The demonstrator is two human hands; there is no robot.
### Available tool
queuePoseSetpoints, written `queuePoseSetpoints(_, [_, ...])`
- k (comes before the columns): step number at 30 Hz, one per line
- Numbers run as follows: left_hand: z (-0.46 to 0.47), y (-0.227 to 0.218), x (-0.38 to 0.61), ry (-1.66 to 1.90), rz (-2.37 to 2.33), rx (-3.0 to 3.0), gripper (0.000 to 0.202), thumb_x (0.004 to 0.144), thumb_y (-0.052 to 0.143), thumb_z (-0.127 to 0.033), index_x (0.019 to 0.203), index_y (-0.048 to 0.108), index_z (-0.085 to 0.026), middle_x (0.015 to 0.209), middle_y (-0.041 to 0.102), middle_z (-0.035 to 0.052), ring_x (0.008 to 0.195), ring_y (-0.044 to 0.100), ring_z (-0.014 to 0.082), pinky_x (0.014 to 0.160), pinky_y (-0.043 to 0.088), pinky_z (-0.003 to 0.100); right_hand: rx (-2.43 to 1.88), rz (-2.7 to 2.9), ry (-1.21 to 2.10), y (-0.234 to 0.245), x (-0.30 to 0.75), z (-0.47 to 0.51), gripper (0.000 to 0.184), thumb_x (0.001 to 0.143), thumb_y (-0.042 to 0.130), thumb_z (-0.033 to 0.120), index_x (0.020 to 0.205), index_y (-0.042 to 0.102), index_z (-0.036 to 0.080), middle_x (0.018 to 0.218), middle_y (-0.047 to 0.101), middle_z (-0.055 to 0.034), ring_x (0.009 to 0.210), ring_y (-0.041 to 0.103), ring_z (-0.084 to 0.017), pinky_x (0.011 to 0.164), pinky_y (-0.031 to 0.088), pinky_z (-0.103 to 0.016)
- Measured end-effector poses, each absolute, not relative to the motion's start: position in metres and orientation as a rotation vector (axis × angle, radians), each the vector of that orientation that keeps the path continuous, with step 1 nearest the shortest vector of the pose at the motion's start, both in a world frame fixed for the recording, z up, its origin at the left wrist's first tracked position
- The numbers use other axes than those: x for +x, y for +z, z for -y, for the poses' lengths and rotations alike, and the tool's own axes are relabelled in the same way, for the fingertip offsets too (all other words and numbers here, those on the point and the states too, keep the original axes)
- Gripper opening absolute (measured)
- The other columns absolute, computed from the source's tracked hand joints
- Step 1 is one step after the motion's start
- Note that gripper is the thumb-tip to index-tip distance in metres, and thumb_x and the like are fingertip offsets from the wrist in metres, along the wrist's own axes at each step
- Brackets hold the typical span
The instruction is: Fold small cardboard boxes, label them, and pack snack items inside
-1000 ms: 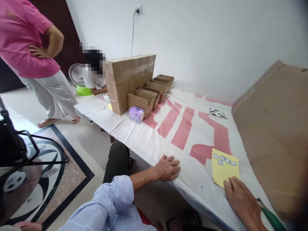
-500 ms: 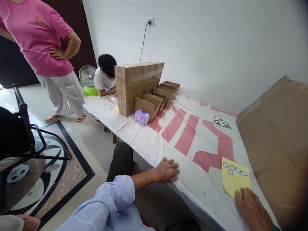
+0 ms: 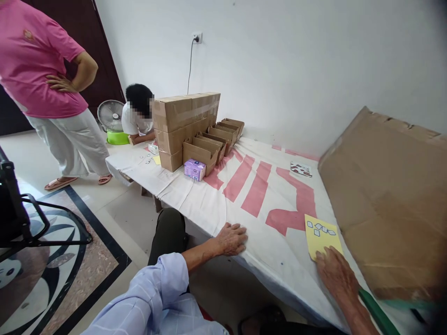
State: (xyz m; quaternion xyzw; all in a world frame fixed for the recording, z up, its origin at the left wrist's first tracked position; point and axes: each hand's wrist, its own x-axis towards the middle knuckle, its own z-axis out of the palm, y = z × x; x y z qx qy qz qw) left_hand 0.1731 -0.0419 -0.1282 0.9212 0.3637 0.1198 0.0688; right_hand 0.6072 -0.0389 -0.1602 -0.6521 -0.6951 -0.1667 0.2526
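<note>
My left hand lies palm down on the front edge of the cloth-covered table, its fingers loosely spread and nothing in them. On the right, my right hand rests on the lower edge of a yellow sheet of paper, fingers slightly bent and fingertips on top of it. Several small diamond and square shapes outlined in blue show on the upper part of the sheet. The sheet lies flat on the white cloth, beside a red printed pattern.
Stacked cardboard boxes, open cartons and a purple pack stand at the far left. A small patterned piece lies near the wall. A cardboard sheet leans at right. Two people are beyond; a black chair stands left.
The view has swung right, so everything sits further left in it. My right hand and more of its forearm show, still at the yellow paper. My left hand stays on the table edge.
</note>
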Motion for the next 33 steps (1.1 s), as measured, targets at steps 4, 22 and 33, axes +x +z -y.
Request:
queuePoseSetpoints(4, [0.021, -0.135, 0.142, 0.459, -1.305, 2.632, 0.039, 0.103, 0.064, -0.037, 0.139, 0.066, -0.022, 0.156, 0.060, 0.0159, 0.143, 0.056, 0.0316, 0.110, 0.051, 0.048, -1.682, 1.921, -0.500, -0.166, 0.571, 0.062, 0.039, 0.103, 0.043, 0.042, 0.112, 0.073, 0.019, 0.118, 0.077, -0.0216, 0.113, 0.070, -0.036, 0.102, 0.054, -0.051])
queuePoseSetpoints(22, [-0.190, -0.121, -0.018, 1.153, -2.303, 1.316, 0.116, 0.079, 0.093, -0.039, 0.165, 0.023, -0.005, 0.156, 0.050, 0.0315, 0.152, 0.048, 0.0424, 0.121, 0.046, 0.048, -1.550, 1.960, -0.549, -0.166, 0.533, 0.089, 0.032, 0.112, 0.043, 0.039, 0.109, 0.069, 0.020, 0.105, 0.075, -0.0121, 0.099, 0.069, -0.030, 0.089, 0.051, -0.042])
queuePoseSetpoints(33, [-0.211, -0.128, -0.009, 1.188, -2.388, 1.302, 0.110, 0.077, 0.094, -0.047, 0.156, 0.028, -0.011, 0.155, 0.049, 0.0282, 0.150, 0.047, 0.0454, 0.116, 0.049, 0.049, -1.633, 1.892, -0.371, -0.178, 0.537, 0.092, 0.033, 0.110, 0.046, 0.044, 0.109, 0.071, 0.023, 0.106, 0.076, -0.0118, 0.102, 0.070, -0.031, 0.095, 0.052, -0.047])
